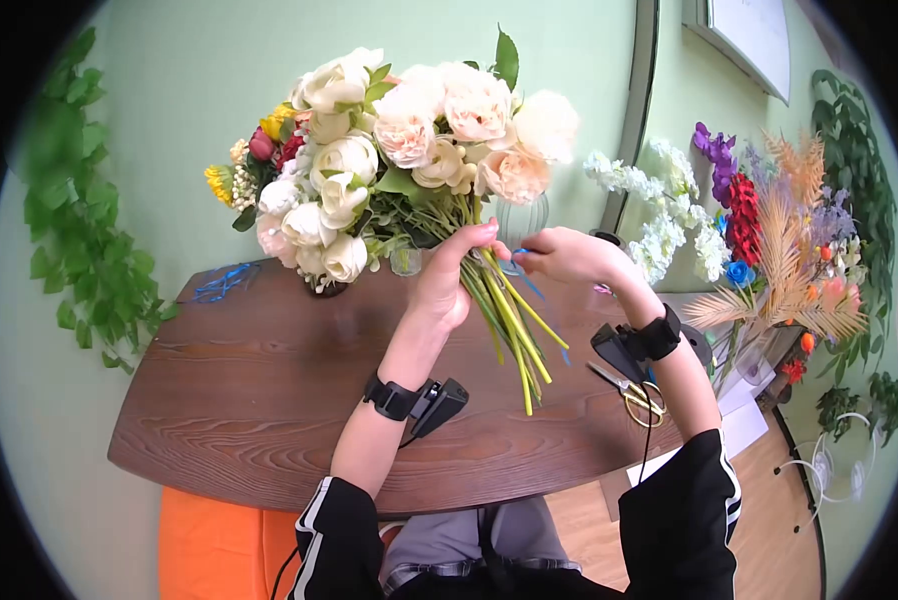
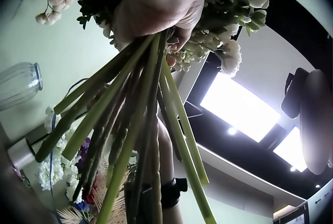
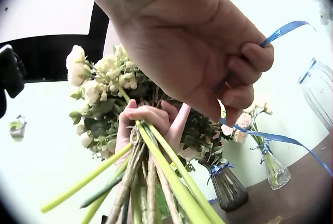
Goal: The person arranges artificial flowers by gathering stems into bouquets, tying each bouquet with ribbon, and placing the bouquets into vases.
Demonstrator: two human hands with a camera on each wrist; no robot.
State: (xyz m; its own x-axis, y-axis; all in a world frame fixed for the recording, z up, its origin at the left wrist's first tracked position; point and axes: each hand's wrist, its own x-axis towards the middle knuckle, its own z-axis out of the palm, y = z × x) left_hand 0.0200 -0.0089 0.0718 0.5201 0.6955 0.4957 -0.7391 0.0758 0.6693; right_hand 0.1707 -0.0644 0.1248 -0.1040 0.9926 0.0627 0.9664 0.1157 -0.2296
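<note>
My left hand (image 1: 447, 278) grips a bouquet of cream and blush roses (image 1: 439, 130) around its stems, just below the blooms. Bare green and brown stems (image 1: 512, 325) fan out below that grip, toward the table's front. In the right wrist view, the left fingers (image 3: 151, 120) wrap the stem bundle. Close on the right, my right hand (image 1: 579, 258) pinches a blue ribbon (image 3: 283, 136) between thumb and curled fingers. One ribbon end sticks up past the fingers; the other trails down to the right, beside the stems.
Gold-handled scissors (image 1: 629, 390) lie at the right of the brown table (image 1: 269, 400). Blue ribbon (image 1: 224, 283) lies at its back left. A clear glass vase (image 3: 318, 91) stands behind the hands. A dark vase (image 3: 229, 187) and a smaller glass vase (image 3: 276, 172) hold flowers. More flowers (image 1: 744, 220) stand right.
</note>
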